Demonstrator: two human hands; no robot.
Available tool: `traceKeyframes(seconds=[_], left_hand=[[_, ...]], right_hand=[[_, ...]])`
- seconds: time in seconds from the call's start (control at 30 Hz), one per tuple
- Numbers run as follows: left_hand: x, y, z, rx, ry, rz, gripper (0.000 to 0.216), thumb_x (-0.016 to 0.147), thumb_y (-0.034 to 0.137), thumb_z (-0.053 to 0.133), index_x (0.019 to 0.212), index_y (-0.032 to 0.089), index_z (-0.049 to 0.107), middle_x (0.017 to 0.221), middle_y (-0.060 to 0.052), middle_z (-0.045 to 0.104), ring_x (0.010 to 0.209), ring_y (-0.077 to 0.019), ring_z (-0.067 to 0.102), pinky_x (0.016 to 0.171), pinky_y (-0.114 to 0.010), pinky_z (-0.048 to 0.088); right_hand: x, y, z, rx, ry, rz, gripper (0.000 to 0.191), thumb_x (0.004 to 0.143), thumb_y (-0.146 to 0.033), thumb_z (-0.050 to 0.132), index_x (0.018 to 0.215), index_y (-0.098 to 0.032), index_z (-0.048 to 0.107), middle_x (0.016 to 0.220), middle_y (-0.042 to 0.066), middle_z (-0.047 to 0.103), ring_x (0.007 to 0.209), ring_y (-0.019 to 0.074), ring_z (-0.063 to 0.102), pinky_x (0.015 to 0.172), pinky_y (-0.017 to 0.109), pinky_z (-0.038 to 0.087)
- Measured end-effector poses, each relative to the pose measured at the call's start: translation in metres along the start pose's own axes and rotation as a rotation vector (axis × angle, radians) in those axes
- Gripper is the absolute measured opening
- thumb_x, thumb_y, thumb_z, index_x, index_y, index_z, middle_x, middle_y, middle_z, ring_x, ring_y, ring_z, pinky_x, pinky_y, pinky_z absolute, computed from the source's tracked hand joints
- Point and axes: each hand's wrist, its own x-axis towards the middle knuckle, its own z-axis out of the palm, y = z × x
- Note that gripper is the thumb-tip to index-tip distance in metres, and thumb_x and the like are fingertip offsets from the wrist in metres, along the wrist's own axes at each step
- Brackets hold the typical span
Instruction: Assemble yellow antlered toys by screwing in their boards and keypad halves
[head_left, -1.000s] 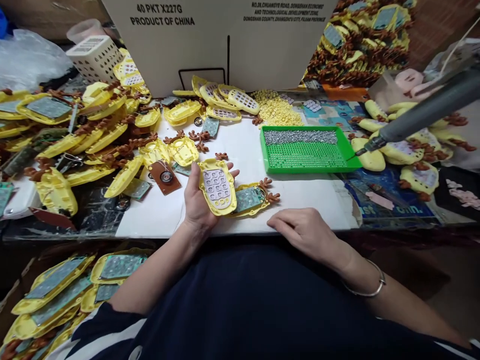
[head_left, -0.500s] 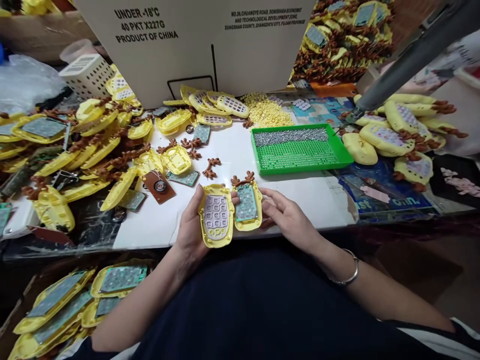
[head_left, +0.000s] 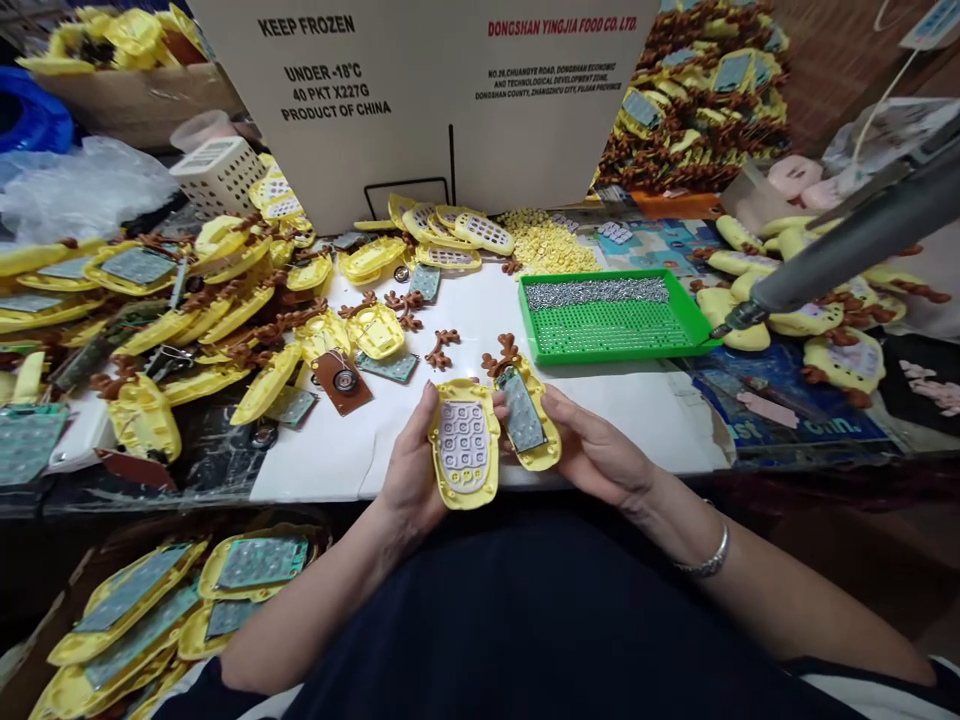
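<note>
In my left hand (head_left: 414,460) is a yellow plastic toy-phone shell half (head_left: 486,485), its inner side up, with a pale lilac keypad (head_left: 463,440) seated in it. My right hand (head_left: 600,445) grips a second yellow shell half (head_left: 546,450) by its right edge. That one carries a green-grey circuit board (head_left: 523,412) and has brown antlers (head_left: 502,355) at its top. Both halves are held side by side above the front of the white work surface, the right one tilted. Some fingertips are hidden behind the shells.
A green tray (head_left: 622,355) of small metal screws lies beyond my right hand. An electric screwdriver (head_left: 817,255) reaches in from the right. Yellow shells (head_left: 210,330) heap up at left, finished-looking yellow toys (head_left: 847,360) at right. A large white carton (head_left: 420,110) stands behind.
The shell with the circuit board has turned in my right hand and now leans, its antlers towards the upper left. My view has shifted, showing more of the carton and the screwdriver.
</note>
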Motion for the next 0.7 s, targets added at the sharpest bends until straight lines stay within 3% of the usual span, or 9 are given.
traceKeyframes(seconds=[0.1,0.2,0.43,0.53,0.63,0.7], left_hand=[[-0.001,0.0,0.002,-0.062,0.025,0.078,0.055,0.098,0.046,0.026,0.106,0.01,0.067,0.087,-0.012,0.076,0.098,-0.0245,0.071,0.096,-0.042,0.052],[-0.001,-0.001,0.003,-0.124,0.02,0.125,0.051,0.099,0.045,0.026,0.108,0.013,0.065,0.092,-0.011,0.075,0.103,-0.0234,0.069,0.099,-0.042,0.05],[0.001,-0.003,0.0,-0.164,-0.019,0.074,0.049,0.099,0.042,0.028,0.113,0.011,0.063,0.098,-0.013,0.074,0.104,-0.0248,0.068,0.101,-0.043,0.048],[0.001,-0.003,-0.001,-0.138,-0.041,0.069,0.05,0.099,0.042,0.028,0.109,0.009,0.065,0.096,-0.014,0.074,0.103,-0.0252,0.069,0.101,-0.044,0.048],[0.002,-0.005,-0.005,-0.117,-0.03,0.156,0.044,0.099,0.038,0.032,0.105,0.011,0.066,0.097,-0.012,0.074,0.104,-0.0244,0.068,0.102,-0.043,0.047],[0.004,-0.008,-0.008,-0.095,-0.026,0.212,0.037,0.098,0.037,0.039,0.105,0.012,0.066,0.1,-0.011,0.074,0.107,-0.0241,0.066,0.104,-0.042,0.046]], right_hand=[[0.003,-0.005,0.004,-0.038,0.038,-0.053,0.041,0.081,-0.029,0.064,0.12,-0.021,0.056,0.118,0.006,0.067,0.107,0.0173,0.064,0.1,0.034,0.049],[0.004,-0.008,0.007,-0.079,0.021,-0.07,0.047,0.079,-0.026,0.067,0.124,-0.023,0.054,0.119,0.004,0.067,0.11,0.0179,0.062,0.103,0.036,0.047],[0.008,-0.004,0.006,-0.029,-0.067,-0.043,0.059,0.074,-0.036,0.076,0.125,-0.025,0.049,0.117,0.004,0.067,0.096,0.0128,0.067,0.088,0.025,0.053],[0.01,-0.005,0.007,-0.017,-0.044,-0.057,0.059,0.071,-0.035,0.078,0.121,-0.024,0.049,0.111,0.005,0.068,0.092,0.0133,0.068,0.083,0.025,0.055],[0.01,-0.008,0.009,-0.13,0.03,-0.131,0.058,0.072,-0.037,0.076,0.122,-0.024,0.049,0.111,0.005,0.068,0.102,0.0154,0.066,0.095,0.031,0.052],[0.01,-0.008,0.011,-0.273,0.046,-0.201,0.062,0.07,-0.036,0.077,0.125,-0.026,0.049,0.121,0.006,0.064,0.114,0.0176,0.061,0.104,0.035,0.047]])
